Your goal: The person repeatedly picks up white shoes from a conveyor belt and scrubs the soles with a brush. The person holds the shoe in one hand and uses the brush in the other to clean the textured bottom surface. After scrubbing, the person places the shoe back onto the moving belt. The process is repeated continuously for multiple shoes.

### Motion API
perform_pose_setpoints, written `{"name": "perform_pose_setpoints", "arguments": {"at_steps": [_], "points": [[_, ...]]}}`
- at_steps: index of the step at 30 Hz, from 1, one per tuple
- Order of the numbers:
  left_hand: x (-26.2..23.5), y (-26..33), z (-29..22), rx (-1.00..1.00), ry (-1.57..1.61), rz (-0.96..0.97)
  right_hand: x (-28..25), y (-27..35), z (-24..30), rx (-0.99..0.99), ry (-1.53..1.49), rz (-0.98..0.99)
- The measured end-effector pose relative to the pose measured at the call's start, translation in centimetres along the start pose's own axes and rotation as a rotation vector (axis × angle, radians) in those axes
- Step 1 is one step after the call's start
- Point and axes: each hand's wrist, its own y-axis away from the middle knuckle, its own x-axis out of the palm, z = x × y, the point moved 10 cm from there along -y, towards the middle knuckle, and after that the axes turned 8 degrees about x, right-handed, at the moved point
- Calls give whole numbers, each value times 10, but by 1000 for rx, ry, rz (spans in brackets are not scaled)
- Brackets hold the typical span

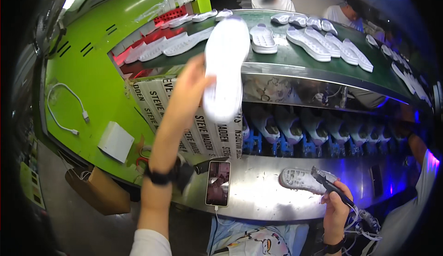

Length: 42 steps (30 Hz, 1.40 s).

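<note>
My left hand [189,87] grips a white shoe sole [226,69] by its left edge, fingers and thumb closed on it. The sole is raised upright in front of the green conveyor belt [279,62] and is slightly blurred. In my right hand [338,205] is a black-handled brush [340,192], its head at the right end of a greyish sole [295,178]. That sole lies on the metal bench [258,200] with its cavities facing up. Whether the brush head touches it, I cannot tell.
More white soles [309,43] stand along the belt. Below, shoes [290,129] sit on blue racks. On the bench lies a cabled phone [218,184]. A white box [115,141] and a cable [67,90] rest on the green surface. Another person's arm [417,147] is at right.
</note>
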Motion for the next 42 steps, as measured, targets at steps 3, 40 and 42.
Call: {"name": "perform_pose_setpoints", "arguments": {"at_steps": [3,40,42], "points": [[2,133,87,-375,425,-10,42,15,-13,76,79,122],[188,314,213,-1448,624,927,126,52,-38,-442,973,1097],[178,304,209,-1531,655,833,102,48,-40,-295,895,1140]]}}
